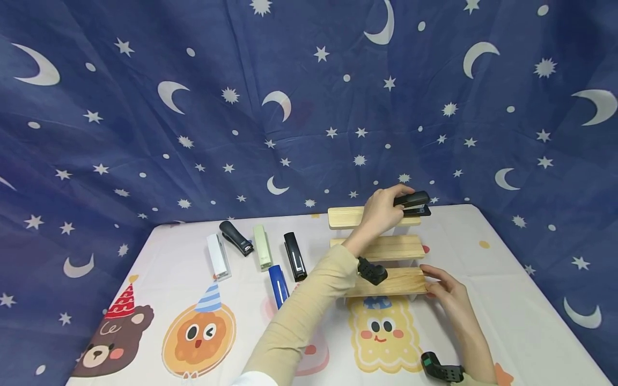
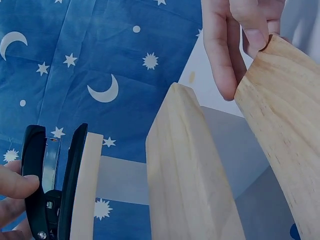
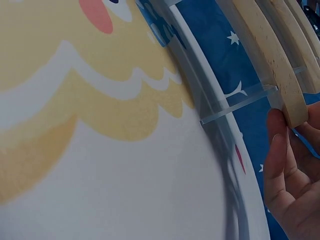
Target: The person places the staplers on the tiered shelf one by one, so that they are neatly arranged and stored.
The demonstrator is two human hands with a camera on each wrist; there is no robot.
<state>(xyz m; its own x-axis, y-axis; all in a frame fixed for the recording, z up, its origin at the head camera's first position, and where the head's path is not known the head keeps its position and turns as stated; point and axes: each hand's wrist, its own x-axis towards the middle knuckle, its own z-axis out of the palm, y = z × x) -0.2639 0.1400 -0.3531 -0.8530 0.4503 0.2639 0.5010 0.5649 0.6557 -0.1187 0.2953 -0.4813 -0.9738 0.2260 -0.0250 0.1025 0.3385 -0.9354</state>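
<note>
At the back right stands a three-step wooden rack with a top board [image 1: 345,218], a middle board [image 1: 396,247] and a bottom board [image 1: 386,283] on clear supports. My left hand [image 1: 383,208] reaches over it and grips a black stapler [image 1: 416,199] at the top board's right end. In the left wrist view the stapler's base [image 2: 72,185] lies along that board's surface, and its upper arm is spread from the base. My right hand [image 1: 449,292] pinches the right end of the bottom board between thumb and fingers, as the right wrist view also shows.
Left of the rack lie a white stapler [image 1: 219,257], a dark stapler [image 1: 236,238], a pale green stapler [image 1: 262,247], a glossy black stapler [image 1: 295,257] and a blue stapler [image 1: 278,285], partly behind my left sleeve. A starry blue curtain [image 1: 309,107] hangs behind the table.
</note>
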